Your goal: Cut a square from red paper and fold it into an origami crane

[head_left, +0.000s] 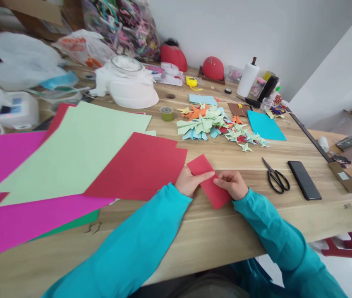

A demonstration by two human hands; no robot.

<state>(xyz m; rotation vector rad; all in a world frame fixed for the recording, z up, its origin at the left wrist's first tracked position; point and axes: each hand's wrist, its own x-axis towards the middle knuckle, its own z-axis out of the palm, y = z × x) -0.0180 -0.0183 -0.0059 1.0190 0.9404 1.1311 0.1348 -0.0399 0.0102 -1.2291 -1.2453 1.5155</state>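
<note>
Angled inward, the left hand [188,181] and right hand [235,184] pinch the small red paper [215,196], thumbs uppermost.

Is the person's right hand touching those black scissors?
Apart. The head view shows bare wooden table between the right hand and the scissors; that hand is pinching the small red paper.

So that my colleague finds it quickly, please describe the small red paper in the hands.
On the wooden table, follow the teal sleeves to their ends. There the left hand and right hand hold the red paper. Unlike the larger red sheets to its left, it is small and narrow.
</note>
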